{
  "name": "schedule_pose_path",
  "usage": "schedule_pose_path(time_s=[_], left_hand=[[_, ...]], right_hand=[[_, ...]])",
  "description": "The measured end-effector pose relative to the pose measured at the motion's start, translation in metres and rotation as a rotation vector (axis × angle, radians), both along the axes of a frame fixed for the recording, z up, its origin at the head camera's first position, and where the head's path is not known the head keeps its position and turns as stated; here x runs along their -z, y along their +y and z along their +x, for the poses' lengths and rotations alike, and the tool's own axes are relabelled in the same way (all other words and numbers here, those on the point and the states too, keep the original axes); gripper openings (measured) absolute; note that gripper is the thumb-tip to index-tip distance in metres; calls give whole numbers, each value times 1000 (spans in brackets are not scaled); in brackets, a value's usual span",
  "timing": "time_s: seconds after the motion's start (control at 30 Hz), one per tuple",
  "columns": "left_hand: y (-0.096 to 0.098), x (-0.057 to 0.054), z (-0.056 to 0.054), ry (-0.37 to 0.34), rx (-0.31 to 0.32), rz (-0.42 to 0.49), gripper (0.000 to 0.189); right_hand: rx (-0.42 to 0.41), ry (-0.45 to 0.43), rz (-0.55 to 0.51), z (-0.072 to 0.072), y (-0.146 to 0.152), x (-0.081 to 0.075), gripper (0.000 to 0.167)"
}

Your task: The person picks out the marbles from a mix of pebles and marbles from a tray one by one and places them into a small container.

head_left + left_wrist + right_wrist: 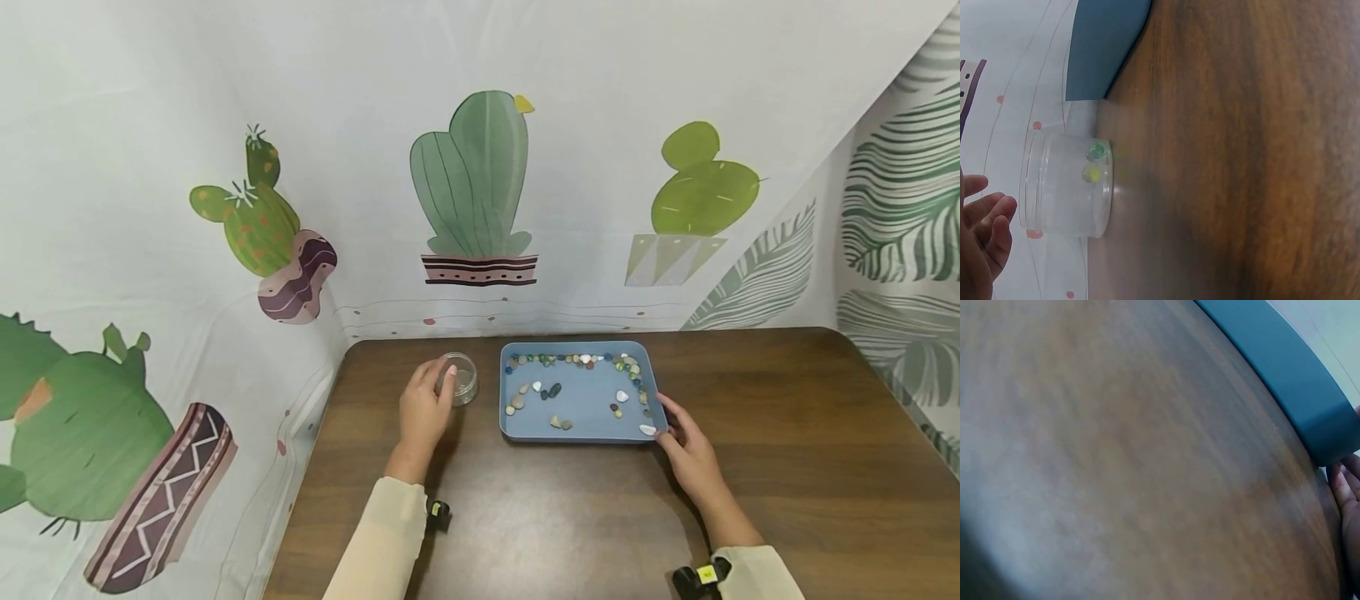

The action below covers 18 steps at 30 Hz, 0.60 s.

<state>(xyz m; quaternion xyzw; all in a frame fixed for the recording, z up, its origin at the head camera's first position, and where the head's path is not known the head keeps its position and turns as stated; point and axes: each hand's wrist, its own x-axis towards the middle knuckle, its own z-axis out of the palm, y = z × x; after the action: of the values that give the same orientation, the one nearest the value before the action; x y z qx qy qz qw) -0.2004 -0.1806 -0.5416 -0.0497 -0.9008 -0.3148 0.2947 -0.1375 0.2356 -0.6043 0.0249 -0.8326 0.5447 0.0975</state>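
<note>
My left hand (425, 408) hovers at the left of a small clear round jar (462, 380), its fingers loosely bent. In the left wrist view the fingers (999, 240) are near the jar's rim, with a gap between. A green marble (1095, 151) and a yellowish one (1090, 173) lie at the bottom of the jar. My right hand (692, 454) holds the front right corner of a blue tray (577, 433), thumb at the corner and a finger along the right side. Palm and other fingers are partly hidden.
Pebbles and glass marbles line the tray's back and right edges; dark stones (555, 390), a white stone (622, 397) and several others lie inside. The brown wooden table (540, 517) meets a white cactus-print cloth (585, 308) behind and at left.
</note>
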Motion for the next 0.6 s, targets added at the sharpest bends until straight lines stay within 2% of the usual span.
schedule_pose_path(time_s=[0.37, 0.6], left_hand=[[1, 1, -1, 2, 7, -7, 34], [7, 3, -3, -6, 48, -60, 34]], right_hand=[[1, -9, 7, -1, 1, 2, 60], [12, -36, 25, -4, 2, 3, 60]])
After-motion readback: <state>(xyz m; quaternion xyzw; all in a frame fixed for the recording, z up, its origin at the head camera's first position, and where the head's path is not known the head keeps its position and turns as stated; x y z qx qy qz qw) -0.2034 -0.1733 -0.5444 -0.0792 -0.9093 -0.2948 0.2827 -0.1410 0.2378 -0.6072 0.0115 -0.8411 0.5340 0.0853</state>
